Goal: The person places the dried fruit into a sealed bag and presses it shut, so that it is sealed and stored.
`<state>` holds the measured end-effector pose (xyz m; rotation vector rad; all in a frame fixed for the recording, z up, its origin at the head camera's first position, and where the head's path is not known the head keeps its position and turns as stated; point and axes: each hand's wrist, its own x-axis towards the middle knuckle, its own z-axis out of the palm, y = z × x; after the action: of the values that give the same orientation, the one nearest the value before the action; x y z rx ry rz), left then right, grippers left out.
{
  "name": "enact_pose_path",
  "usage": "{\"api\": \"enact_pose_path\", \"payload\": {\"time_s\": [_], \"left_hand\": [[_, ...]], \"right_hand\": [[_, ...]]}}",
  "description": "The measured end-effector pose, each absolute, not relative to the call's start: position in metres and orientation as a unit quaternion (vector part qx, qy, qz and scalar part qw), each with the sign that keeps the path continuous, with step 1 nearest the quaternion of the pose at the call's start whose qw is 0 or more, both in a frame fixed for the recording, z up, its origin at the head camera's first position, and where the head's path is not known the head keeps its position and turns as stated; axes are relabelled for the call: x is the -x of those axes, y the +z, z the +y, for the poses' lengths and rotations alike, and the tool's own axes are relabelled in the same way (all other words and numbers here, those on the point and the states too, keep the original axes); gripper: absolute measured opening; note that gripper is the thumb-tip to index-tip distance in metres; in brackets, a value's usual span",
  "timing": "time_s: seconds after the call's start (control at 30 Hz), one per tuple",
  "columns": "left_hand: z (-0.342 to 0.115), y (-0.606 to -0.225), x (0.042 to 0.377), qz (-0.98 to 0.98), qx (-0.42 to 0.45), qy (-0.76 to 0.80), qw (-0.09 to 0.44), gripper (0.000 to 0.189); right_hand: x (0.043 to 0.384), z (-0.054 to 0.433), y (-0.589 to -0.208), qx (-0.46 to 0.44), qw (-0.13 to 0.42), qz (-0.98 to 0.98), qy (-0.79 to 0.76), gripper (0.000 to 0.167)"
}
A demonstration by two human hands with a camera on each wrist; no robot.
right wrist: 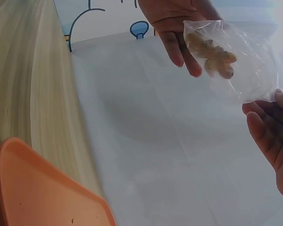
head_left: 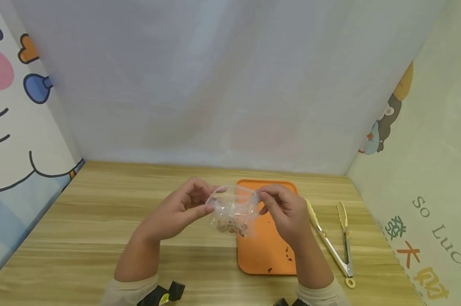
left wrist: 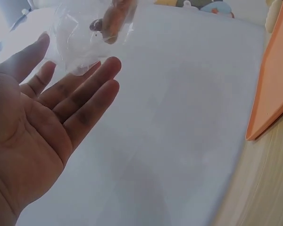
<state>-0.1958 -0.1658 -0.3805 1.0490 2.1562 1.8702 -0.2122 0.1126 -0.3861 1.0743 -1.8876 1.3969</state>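
Note:
A clear plastic bag [head_left: 232,209] hangs between both hands above the table, its rim spread into a loop. Several small brownish, knobbly pieces [right wrist: 212,56] lie in the bottom of the bag; they look like nuts, but their kind is not certain. My left hand [head_left: 169,214] pinches the left side of the rim between thumb and fingers. On the other side, my right hand [head_left: 288,212] grips the rim with thumb and forefinger. In the left wrist view the other left fingers [left wrist: 92,101] extend beneath the bag.
An orange tray [head_left: 266,242] with a few dark crumbs [head_left: 288,254] lies on the wooden table [head_left: 200,272], partly behind the bag and right arm. To its right are tongs [head_left: 335,253] with cream tips, spread apart. A pale cloth wall [head_left: 215,106] rises behind the table.

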Motion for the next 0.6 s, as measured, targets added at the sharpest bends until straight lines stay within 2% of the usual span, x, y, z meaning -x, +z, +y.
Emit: {"api": "enact_pose_path", "payload": {"time_s": [0.1, 0.23, 0.43, 0.6], "left_hand": [[-0.1633, -0.3799, 0.1963, 0.705, -0.344, 0.618, 0.045, 0.010], [-0.1619, -0.3806, 0.1971, 0.709, -0.343, 0.615, 0.039, 0.005], [-0.1616, -0.3821, 0.1984, 0.717, -0.343, 0.606, 0.028, 0.005], [-0.1619, -0.3834, 0.1973, 0.745, -0.313, 0.585, 0.072, 0.018]], "right_hand": [[0.2118, 0.1132, -0.3863, -0.392, 0.275, -0.709, 0.517, 0.018], [0.2120, 0.1132, -0.3865, -0.375, 0.278, -0.721, 0.513, 0.015], [0.2125, 0.1122, -0.3872, -0.352, 0.275, -0.733, 0.513, 0.013], [0.2113, 0.1107, -0.3856, -0.316, 0.299, -0.722, 0.538, 0.010]]}}
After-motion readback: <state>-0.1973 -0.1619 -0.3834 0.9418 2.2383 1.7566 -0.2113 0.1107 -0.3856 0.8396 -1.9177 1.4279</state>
